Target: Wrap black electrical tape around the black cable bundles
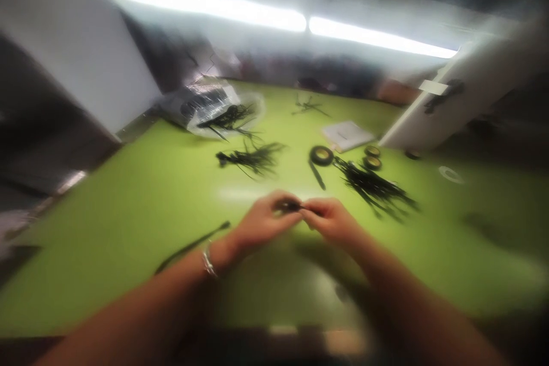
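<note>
My left hand (268,216) and my right hand (326,216) meet above the green table (128,200), fingertips touching. Between the left thumb and fingers shows a small black piece (291,206), blurred and mostly covered, so its kind is unclear. The right thumb and forefinger pinch together at its right end. Along the left forearm lies a black cable (193,246). Just beyond the hands rest a bundle of thin black wires (251,158) on the left and a larger black wire bundle (373,183) on the right.
A black tape roll (321,155) with its end pulled out lies near two smaller tape rolls (372,162). Behind them is a white pad (348,135). A clear plastic bag (206,104) with black wires stands back left. White panels (429,108) flank the table; a white ring (451,174) lies right.
</note>
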A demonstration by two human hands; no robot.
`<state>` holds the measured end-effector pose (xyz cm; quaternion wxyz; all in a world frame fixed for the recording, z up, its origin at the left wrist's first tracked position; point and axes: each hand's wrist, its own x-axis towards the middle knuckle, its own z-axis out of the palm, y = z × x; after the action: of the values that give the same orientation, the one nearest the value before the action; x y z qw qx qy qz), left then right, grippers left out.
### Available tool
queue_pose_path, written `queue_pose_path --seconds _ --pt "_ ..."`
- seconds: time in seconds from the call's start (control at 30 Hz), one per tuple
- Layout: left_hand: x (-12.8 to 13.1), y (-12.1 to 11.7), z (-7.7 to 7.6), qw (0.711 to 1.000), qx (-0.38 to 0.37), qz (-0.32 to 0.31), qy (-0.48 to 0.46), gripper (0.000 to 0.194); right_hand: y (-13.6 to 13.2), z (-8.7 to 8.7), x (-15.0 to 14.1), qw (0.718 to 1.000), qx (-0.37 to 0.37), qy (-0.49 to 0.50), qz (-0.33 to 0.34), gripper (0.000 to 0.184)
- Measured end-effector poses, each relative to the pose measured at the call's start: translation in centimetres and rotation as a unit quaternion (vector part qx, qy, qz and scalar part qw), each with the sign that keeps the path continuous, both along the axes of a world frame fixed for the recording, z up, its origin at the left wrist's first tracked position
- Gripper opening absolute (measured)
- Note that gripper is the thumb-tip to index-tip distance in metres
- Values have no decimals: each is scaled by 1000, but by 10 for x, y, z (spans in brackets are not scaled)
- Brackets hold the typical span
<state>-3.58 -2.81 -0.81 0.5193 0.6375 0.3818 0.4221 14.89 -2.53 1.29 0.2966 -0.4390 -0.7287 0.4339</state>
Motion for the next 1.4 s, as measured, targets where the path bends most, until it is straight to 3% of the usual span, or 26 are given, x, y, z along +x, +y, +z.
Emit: queue_pose_path --seconds 0.17,0.33,0.4,0.5,0.57,0.73,0.8,0.97,1.1,1.17,1.23,1.4 --pt "0 -3 5 997 -73 21 -21 25 -4 -4 -3 993 96 -44 -49 24" --pt "3 -9 11 990 -114 70 -45 21 -12 -11 -8 942 289 -135 -103 22" --pt "4 -10 10 988 -126 79 -52 20 -13 -12 -9 933 305 -160 -109 23" --pt "4 -9 6 989 -134 58 -26 17 -15 -13 -12 940 269 -186 -94 19" --pt "3 -7 5 992 -118 51 0 16 -17 -13 -13 936 267 -215 -78 18" --pt "5 -8 7 995 -16 71 71 9 -20 -7 -9 877 343 -334 -45 18" --pt "4 -10 9 993 32 67 96 9 -20 -2 -5 868 359 -342 -20 18" --pt "-5 -10 16 986 111 -13 125 9 -19 7 0 885 362 -293 8 23" --pt "-11 -6 21 980 104 -40 168 9 -20 6 4 904 331 -269 37 25" --pt "-11 -6 22 977 76 -100 170 7 -25 4 10 914 297 -265 84 23" --pt "-8 -11 20 971 44 -175 155 5 -37 2 19 931 246 -242 119 22" --pt "10 -44 12 954 43 -272 123 12 -89 -1 39 959 168 -202 105 21"
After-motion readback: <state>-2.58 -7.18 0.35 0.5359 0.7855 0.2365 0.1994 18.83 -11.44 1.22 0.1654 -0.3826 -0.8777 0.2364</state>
